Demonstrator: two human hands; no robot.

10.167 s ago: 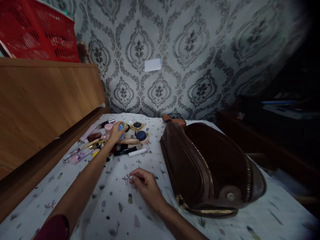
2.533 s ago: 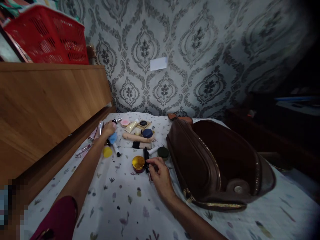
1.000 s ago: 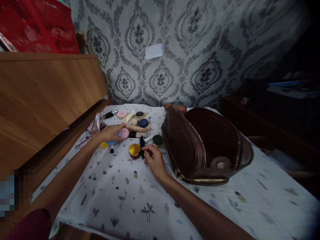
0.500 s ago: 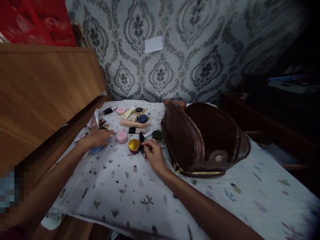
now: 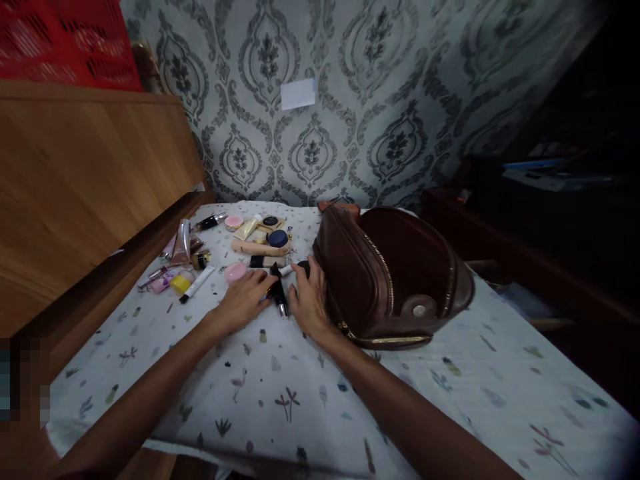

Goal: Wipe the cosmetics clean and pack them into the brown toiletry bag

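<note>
Black cosmetic tube, in my head view, lies between the curled left grip and the right grip beside the brown leather bag; I cannot tell whether either clamps anything. I'd touch the tube lightly, lest it roll. Printed white cloth lies beneath, damask wallpaper behind.

left hand and right hand: backs upward, close together, not touching.
left forearm extends from the lower left, inward to the left wrist; left fingers curve forward and to the right. right forearm extends from the lower right, inward to the right wrist; right fingers curve forward, thumb side facing the left hand. grip of either hand: not determinable.
</note>
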